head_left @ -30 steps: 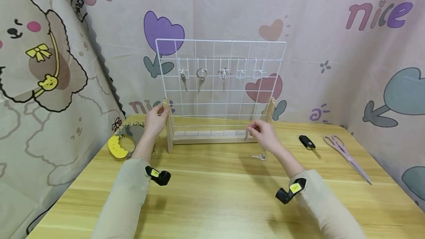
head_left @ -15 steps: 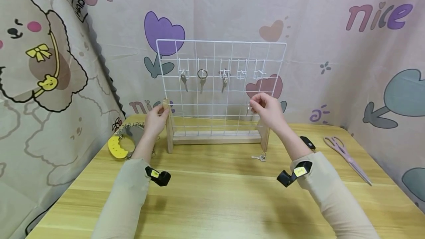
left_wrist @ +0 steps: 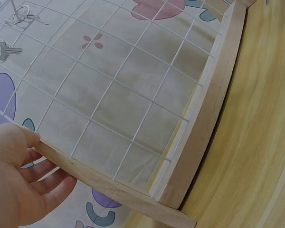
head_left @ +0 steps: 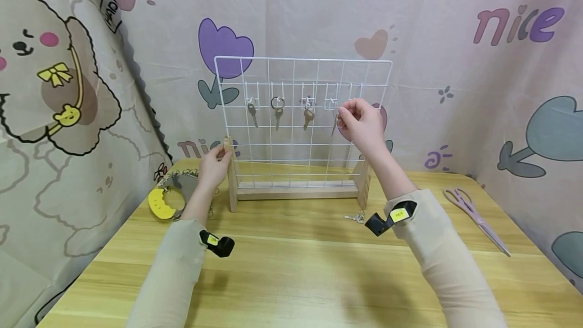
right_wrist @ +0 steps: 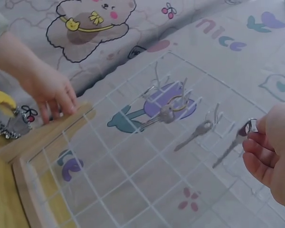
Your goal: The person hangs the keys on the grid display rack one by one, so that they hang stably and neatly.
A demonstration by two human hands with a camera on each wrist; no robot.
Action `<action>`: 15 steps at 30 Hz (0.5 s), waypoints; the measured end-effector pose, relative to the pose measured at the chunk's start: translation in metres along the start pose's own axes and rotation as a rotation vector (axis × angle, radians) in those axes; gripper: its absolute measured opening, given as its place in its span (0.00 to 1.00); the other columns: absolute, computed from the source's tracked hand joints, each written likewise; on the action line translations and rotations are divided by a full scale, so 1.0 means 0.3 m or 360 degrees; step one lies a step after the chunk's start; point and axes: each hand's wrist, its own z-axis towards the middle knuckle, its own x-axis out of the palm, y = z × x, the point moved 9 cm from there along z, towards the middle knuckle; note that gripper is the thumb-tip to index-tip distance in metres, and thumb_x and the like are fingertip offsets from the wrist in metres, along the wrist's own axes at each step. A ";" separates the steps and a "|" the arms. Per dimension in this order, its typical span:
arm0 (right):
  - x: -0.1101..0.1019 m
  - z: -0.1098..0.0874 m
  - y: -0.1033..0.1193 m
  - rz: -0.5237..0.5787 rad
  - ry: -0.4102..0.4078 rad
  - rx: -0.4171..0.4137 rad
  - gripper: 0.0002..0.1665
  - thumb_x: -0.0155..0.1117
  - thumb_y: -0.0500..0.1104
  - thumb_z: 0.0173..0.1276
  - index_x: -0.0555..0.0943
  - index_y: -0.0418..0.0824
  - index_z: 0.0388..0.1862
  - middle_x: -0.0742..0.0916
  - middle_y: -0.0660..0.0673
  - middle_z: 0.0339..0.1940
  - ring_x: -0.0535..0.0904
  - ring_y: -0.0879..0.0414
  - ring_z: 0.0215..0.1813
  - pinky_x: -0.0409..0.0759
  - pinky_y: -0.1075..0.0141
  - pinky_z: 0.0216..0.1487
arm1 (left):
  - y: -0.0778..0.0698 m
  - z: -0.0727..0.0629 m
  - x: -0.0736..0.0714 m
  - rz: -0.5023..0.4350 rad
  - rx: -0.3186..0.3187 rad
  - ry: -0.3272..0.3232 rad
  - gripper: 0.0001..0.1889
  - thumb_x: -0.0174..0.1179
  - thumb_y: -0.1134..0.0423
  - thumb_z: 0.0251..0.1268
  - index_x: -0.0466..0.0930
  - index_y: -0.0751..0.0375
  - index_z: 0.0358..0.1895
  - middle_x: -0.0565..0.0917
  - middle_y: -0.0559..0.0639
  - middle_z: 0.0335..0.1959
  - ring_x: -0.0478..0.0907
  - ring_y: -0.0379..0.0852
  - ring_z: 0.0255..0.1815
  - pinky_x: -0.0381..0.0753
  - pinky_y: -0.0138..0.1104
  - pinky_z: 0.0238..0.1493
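A white wire grid rack on a wooden stand [head_left: 298,194] stands on the table. My left hand [head_left: 214,166] grips the stand's left post [left_wrist: 92,175] between thumb and fingers. My right hand [head_left: 364,126] pinches a key [right_wrist: 235,142] by its ring, with the blade hanging down. That key is just in front of the grid, beside the fourth hook [head_left: 331,101], which is bare. The first three hooks each carry a key: a left key [head_left: 252,114], a second key [head_left: 278,119] on a large ring, and a third key [head_left: 308,117]. The fifth hook is hidden behind my right hand.
A small key [head_left: 352,217] lies in front of the stand's right foot. Pink scissors [head_left: 475,220] lie at the right. At the left are a yellow crescent-shaped piece [head_left: 159,205] and a metal chain [head_left: 184,172], partly behind my left forearm. A patterned curtain [head_left: 300,4] hangs behind.
My right hand has risen with the key from near the stand's base to hook height. My right forearm now covers the black car key. The third hanging key has turned. My left hand stays put.
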 end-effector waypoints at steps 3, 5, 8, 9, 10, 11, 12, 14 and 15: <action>0.000 0.020 0.014 -0.0055 -0.0044 -0.0007 0.11 0.58 0.39 0.68 0.76 0.28 0.38 0.80 0.42 0.26 0.76 0.62 0.26 0.79 0.75 0.31 | -0.001 0.000 0.000 0.0001 0.0006 -0.0004 0.25 0.43 0.58 0.73 0.61 0.71 0.66 0.71 0.67 0.59 0.69 0.60 0.59 0.70 0.45 0.59; 0.001 0.030 0.016 -0.0086 -0.0062 0.0007 0.11 0.57 0.39 0.68 0.77 0.29 0.38 0.80 0.42 0.27 0.76 0.62 0.26 0.79 0.75 0.32 | 0.001 0.001 -0.002 0.0006 0.0007 -0.0011 0.24 0.44 0.59 0.73 0.62 0.71 0.66 0.71 0.67 0.59 0.69 0.59 0.59 0.70 0.45 0.59; 0.004 0.041 0.013 -0.0098 -0.0082 0.0036 0.11 0.57 0.39 0.68 0.77 0.30 0.39 0.79 0.44 0.27 0.77 0.62 0.26 0.79 0.75 0.31 | 0.002 0.002 -0.002 0.0018 0.0008 -0.0010 0.24 0.44 0.58 0.73 0.62 0.71 0.65 0.71 0.67 0.59 0.69 0.59 0.59 0.69 0.46 0.59; 0.005 0.043 0.012 -0.0098 -0.0093 0.0041 0.10 0.57 0.39 0.68 0.77 0.30 0.39 0.79 0.44 0.27 0.77 0.62 0.26 0.79 0.75 0.31 | 0.002 0.003 -0.001 0.0022 0.0008 -0.0009 0.25 0.44 0.58 0.73 0.62 0.71 0.65 0.71 0.67 0.59 0.69 0.60 0.59 0.69 0.46 0.59; 0.005 0.046 0.010 -0.0102 -0.0108 0.0046 0.09 0.57 0.38 0.68 0.78 0.31 0.38 0.79 0.45 0.26 0.77 0.63 0.25 0.79 0.75 0.30 | 0.003 0.003 -0.001 0.0024 0.0008 -0.0007 0.25 0.44 0.58 0.73 0.61 0.71 0.65 0.71 0.67 0.59 0.69 0.60 0.59 0.69 0.46 0.60; 0.005 0.048 0.009 -0.0097 -0.0123 0.0049 0.09 0.58 0.38 0.67 0.78 0.31 0.38 0.79 0.45 0.26 0.76 0.63 0.25 0.79 0.75 0.29 | 0.003 0.003 0.000 0.0027 0.0008 -0.0006 0.25 0.44 0.58 0.73 0.62 0.71 0.65 0.71 0.67 0.59 0.69 0.60 0.59 0.69 0.46 0.60; 0.006 0.049 0.010 -0.0091 -0.0136 0.0048 0.08 0.58 0.37 0.67 0.78 0.31 0.37 0.79 0.46 0.25 0.76 0.63 0.25 0.79 0.75 0.29 | 0.003 0.004 0.001 0.0029 0.0008 -0.0004 0.24 0.44 0.58 0.73 0.62 0.71 0.65 0.71 0.67 0.59 0.69 0.60 0.59 0.69 0.46 0.60; 0.007 0.051 0.010 -0.0079 -0.0158 0.0046 0.08 0.59 0.37 0.66 0.79 0.31 0.37 0.79 0.46 0.25 0.76 0.64 0.24 0.78 0.76 0.27 | 0.004 0.005 0.001 0.0030 0.0008 -0.0004 0.24 0.44 0.58 0.73 0.62 0.71 0.65 0.71 0.66 0.59 0.69 0.60 0.59 0.69 0.46 0.59; 0.006 0.051 0.010 -0.0074 -0.0168 0.0047 0.07 0.59 0.36 0.66 0.79 0.31 0.36 0.79 0.46 0.24 0.76 0.64 0.24 0.78 0.76 0.27 | 0.004 0.005 0.001 0.0027 0.0008 -0.0004 0.24 0.44 0.59 0.73 0.62 0.71 0.65 0.71 0.66 0.59 0.69 0.60 0.59 0.69 0.46 0.59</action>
